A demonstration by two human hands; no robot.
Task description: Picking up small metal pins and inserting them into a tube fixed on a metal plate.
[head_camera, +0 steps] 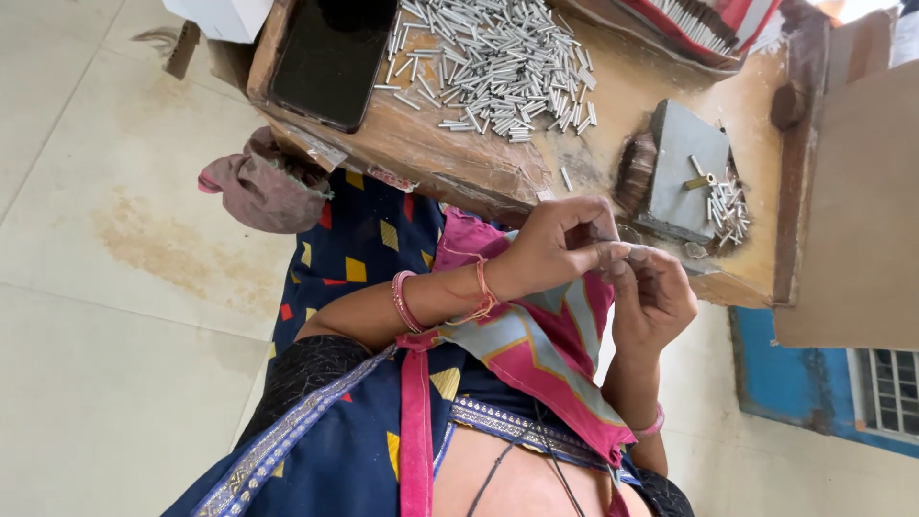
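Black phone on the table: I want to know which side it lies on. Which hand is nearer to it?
Left. The left hand is off the table edge, nearer the phone; the right hand lies beyond it, farther away.

A black phone [330, 59] lies on the workbench [450, 158] — crumpled cloth [260, 189] beside it.

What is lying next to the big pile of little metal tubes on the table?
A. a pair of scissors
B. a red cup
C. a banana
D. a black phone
D: a black phone lies flat on the table right beside the pile of tubes.
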